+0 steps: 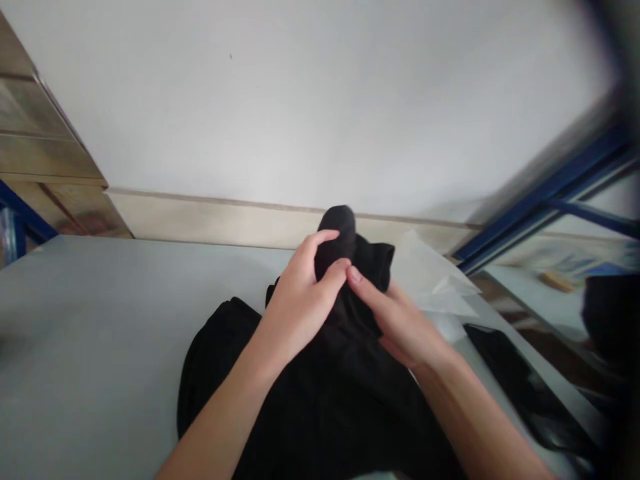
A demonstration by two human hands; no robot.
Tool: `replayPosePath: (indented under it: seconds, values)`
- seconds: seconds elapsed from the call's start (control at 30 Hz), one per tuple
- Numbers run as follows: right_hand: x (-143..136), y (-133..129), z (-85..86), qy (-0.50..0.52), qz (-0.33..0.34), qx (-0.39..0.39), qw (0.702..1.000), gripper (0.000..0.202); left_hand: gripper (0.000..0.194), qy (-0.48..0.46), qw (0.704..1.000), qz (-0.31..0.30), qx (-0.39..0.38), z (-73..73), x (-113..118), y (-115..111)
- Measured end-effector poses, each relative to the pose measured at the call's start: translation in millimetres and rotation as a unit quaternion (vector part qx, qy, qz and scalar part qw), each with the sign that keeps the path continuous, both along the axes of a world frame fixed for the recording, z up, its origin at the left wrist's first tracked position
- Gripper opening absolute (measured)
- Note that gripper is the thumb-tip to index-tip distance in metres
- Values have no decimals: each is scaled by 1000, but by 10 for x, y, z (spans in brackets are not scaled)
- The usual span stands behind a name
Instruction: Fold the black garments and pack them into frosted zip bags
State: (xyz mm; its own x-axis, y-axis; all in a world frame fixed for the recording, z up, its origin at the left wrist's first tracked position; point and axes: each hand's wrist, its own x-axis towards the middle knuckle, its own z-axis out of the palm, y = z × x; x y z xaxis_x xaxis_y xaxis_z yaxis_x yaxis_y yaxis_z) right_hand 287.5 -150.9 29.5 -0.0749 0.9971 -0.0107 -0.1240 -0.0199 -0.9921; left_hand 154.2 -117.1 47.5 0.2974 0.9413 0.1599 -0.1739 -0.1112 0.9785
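A black garment (340,393) spreads over the table toward me, with one bunched part lifted between my hands. My left hand (305,287) is closed on the raised black cloth, its index finger curled round the upper fold and its thumb pressed in. Close against it, my right hand (395,313) pinches the same cloth, thumb tip nearly touching the left thumb. A short flap of the cloth sticks out behind the right hand. The right fingers are mostly hidden under the fabric. More folded black cloth (215,360) lies to the left of my left forearm.
The grey table (100,333) runs up to a white wall (300,100). Translucent plastic sheeting (430,273) lies behind my right hand. A dark, glossy flat object (525,387) rests at the right. Blue metal frames (550,193) stand at the right, with another at far left.
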Motion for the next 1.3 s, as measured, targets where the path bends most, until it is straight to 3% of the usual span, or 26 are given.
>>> replayPosePath:
  seconds: [0.1, 0.2, 0.27, 0.37, 0.47, 0.53, 0.63, 0.7, 0.77, 0.83, 0.93, 1.07, 1.13, 1.23, 1.3]
  values:
    - [-35, -217, -55, -34, 4, -18, 999, 39, 53, -4, 994, 63, -94, -224, -120, -203]
    - [3, -396, -69, -74, -37, -13, 996, 39, 38, -5, 986, 72, -148, -431, -343, -393]
    - [128, -462, -111, -110, -54, 0, 992, 39, 32, 6, 979, 123, -161, -565, -541, -531]
    - [411, -531, -281, -192, -74, 25, 978, 33, 42, 43, 960, 243, -133, -707, -810, -777]
    - [616, -704, -510, -301, -139, 67, 941, 40, 49, 111, 940, 321, -43, -713, -874, -1049]
    - [630, -898, -630, -362, -158, 107, 913, 47, 48, 177, 943, 281, 25, -669, -750, -1191]
    - [519, -1172, -751, -428, -118, 155, 882, 43, 40, 266, 940, 188, 96, -647, -427, -1256]
    - [459, -1256, -815, -462, -96, 166, 866, 35, 25, 304, 930, 173, 112, -684, -271, -1201]
    - [474, -1261, -853, -486, -89, 170, 853, 29, 7, 325, 920, 189, 108, -741, -273, -1110]
    - [565, -1235, -835, -497, -88, 176, 845, 26, 9, 331, 910, 232, 88, -794, -463, -1044]
    - [760, -1237, -692, -497, -103, 192, 840, 25, 27, 322, 888, 326, 38, -856, -982, -1093]
    - [916, -1352, -546, -484, -91, 238, 837, 21, 48, 367, 817, 445, 16, -910, -1523, -1383]
    - [918, -1420, -594, -484, -70, 259, 833, 20, 48, 440, 795, 404, 107, -937, -1562, -1484]
    - [891, -1492, -766, -494, -61, 259, 828, 20, 54, 539, 774, 185, 274, -978, -1404, -1448]
    - [907, -1516, -861, -494, -66, 261, 827, 19, 63, 585, 762, 78, 265, -981, -1281, -1330]
